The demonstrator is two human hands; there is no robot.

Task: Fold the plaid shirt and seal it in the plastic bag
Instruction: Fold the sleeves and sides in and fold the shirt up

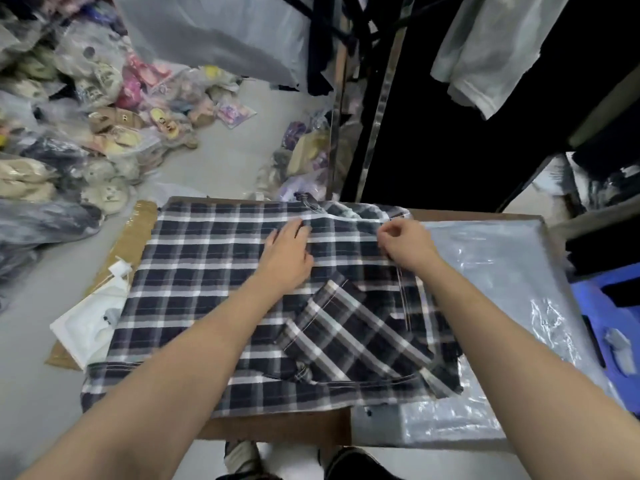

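A dark navy and white plaid shirt (194, 292) lies back up, spread over a small brown table (277, 427). Its right side is folded inward, and a sleeve lies diagonally across the lower middle. My left hand (287, 258) rests flat on the shirt below the collar, fingers apart. At the right shoulder, my right hand (403, 242) pinches the folded edge of the shirt. A stack of clear plastic bags (502, 299) lies beside the shirt on the right, partly under its edge.
Heaps of bagged slippers and clothes (104, 116) cover the floor at the left and back. A white packet (90, 323) and cardboard (135, 237) lie left of the table. A dark clothes rack (381, 98) stands behind, and a blue stool (602, 306) is at the right.
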